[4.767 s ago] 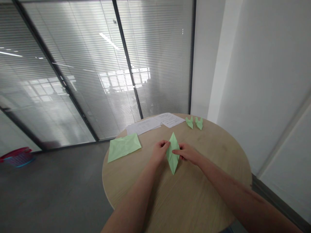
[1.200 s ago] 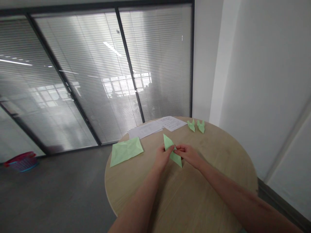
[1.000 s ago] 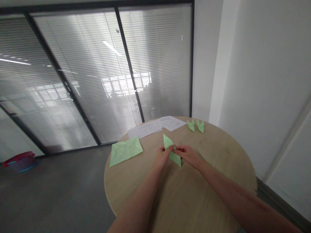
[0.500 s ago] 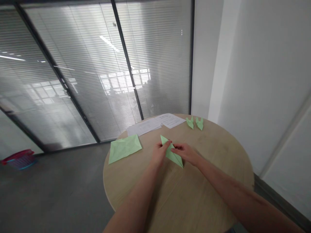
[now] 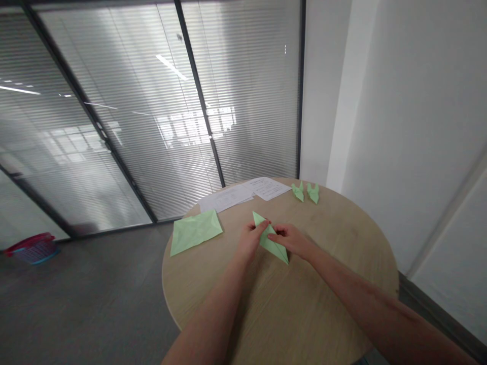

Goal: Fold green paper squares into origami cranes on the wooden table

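Observation:
Between my two hands is a folded sheet of light green paper (image 5: 274,248), narrow and pointed at both ends, with a crease line along its lower half. My left hand (image 5: 249,239) grips its left side, the thumb lying across the top. On the right edge, my right hand (image 5: 289,238) pinches the paper with thumb and fingers; some fingertips are hidden beneath it. Farther back to the right sit two small folded green paper figures (image 5: 298,191) with upright points. To the left lies a creased flat green sheet (image 5: 196,232).
White printed sheets (image 5: 268,188) overlap at the far edge of the round wooden table (image 5: 304,314). A glass partition with blinds (image 5: 251,101) stands behind, and a white wall (image 5: 418,126) is on the right. On the floor at left is a red and blue basket (image 5: 33,249).
Hardly anything differs. Both hands keep their hold on the folded paper, and the whole view has shifted very slightly.

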{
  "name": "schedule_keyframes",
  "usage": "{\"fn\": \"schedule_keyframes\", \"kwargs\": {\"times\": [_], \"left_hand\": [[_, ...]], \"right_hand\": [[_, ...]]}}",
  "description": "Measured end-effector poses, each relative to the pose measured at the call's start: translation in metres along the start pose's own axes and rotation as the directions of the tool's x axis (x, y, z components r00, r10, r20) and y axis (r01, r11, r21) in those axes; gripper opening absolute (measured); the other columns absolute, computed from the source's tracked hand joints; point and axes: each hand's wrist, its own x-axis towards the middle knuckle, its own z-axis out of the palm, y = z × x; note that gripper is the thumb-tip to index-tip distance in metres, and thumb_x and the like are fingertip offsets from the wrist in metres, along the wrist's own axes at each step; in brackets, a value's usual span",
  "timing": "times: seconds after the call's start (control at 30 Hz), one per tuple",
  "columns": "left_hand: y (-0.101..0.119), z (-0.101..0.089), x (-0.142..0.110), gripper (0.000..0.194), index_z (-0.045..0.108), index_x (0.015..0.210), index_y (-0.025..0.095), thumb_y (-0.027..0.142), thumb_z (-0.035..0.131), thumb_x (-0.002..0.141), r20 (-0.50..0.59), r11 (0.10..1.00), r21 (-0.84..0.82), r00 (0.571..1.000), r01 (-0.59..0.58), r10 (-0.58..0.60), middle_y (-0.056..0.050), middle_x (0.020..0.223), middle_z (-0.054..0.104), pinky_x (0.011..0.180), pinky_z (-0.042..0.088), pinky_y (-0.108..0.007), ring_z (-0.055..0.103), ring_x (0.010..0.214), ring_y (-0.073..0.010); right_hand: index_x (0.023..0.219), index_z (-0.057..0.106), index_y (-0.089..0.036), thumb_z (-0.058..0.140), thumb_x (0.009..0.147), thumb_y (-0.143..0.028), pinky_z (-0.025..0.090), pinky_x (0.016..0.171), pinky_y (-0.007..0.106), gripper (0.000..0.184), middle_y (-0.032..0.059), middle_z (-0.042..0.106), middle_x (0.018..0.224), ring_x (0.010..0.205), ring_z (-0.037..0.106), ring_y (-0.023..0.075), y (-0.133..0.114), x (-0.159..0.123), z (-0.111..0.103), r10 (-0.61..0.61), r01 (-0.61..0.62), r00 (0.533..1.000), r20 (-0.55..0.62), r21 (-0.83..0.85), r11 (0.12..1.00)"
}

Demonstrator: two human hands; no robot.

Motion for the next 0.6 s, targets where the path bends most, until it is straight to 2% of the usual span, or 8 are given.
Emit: {"fn": "schedule_keyframes", "kwargs": {"times": [0.13, 0.27, 0.4, 0.5, 0.6], "left_hand": [[-0.003, -0.001, 0.001, 0.039, 0.079, 0.08, 0.014, 0.05, 0.085, 0.065, 0.019, 1.0, -0.012, 1.0, 0.012, -0.012, -0.01, 0.078, 0.074, 0.062, 0.047, -0.03, 0.065, 0.069, -0.0221], [-0.004, -0.001, 0.0, 0.042, 0.078, 0.081, 0.015, 0.053, 0.085, 0.066, 0.029, 1.0, -0.01, 0.999, 0.03, -0.029, -0.012, 0.083, 0.075, 0.066, 0.05, -0.032, 0.066, 0.072, -0.0233], [-0.006, -0.003, 0.003, 0.053, 0.076, 0.1, 0.016, 0.059, 0.08, 0.071, 0.002, 1.0, -0.009, 1.0, -0.006, 0.006, -0.011, 0.091, 0.074, 0.071, 0.051, -0.032, 0.066, 0.08, -0.0229], [-0.008, -0.006, 0.007, 0.053, 0.071, 0.109, 0.019, 0.062, 0.071, 0.078, -0.067, 0.998, -0.004, 0.995, -0.07, 0.069, -0.008, 0.097, 0.071, 0.072, 0.052, -0.031, 0.064, 0.082, -0.02], [-0.009, -0.009, 0.011, 0.042, 0.07, 0.098, 0.018, 0.055, 0.072, 0.077, -0.124, 0.99, 0.094, 0.986, -0.103, 0.114, -0.006, 0.091, 0.069, 0.068, 0.05, -0.029, 0.062, 0.075, -0.0173]], "right_hand": [[0.09, 0.062, -0.015, 0.074, 0.074, -0.056, 0.044, 0.072, 0.024, 0.046, 0.0038, 0.066, 0.088, 0.079, 0.058, 0.0139, 0.001, 0.001, 0.004, -0.035, 0.036, 0.999, -0.006, 0.164, 0.986], [0.107, 0.06, -0.017, 0.079, 0.071, -0.054, 0.046, 0.071, 0.024, 0.055, 0.004, 0.069, 0.09, 0.079, 0.063, 0.0152, 0.002, 0.001, 0.005, 0.012, -0.007, 1.0, -0.021, 0.237, 0.971], [0.11, 0.061, -0.018, 0.08, 0.07, -0.052, 0.049, 0.07, 0.027, 0.056, 0.0061, 0.072, 0.093, 0.078, 0.067, 0.0176, 0.003, 0.001, 0.002, 0.079, -0.067, 0.996, -0.034, 0.269, 0.961], [0.105, 0.063, -0.019, 0.08, 0.069, -0.053, 0.051, 0.075, 0.031, 0.052, 0.0082, 0.073, 0.099, 0.083, 0.069, 0.0201, 0.008, 0.005, -0.002, 0.123, -0.076, 0.983, -0.137, 0.305, 0.949], [0.1, 0.065, -0.02, 0.08, 0.068, -0.054, 0.052, 0.079, 0.032, 0.049, 0.0086, 0.073, 0.102, 0.087, 0.068, 0.0209, 0.012, 0.008, -0.006, 0.148, -0.056, 0.953, -0.264, 0.328, 0.943]]}}
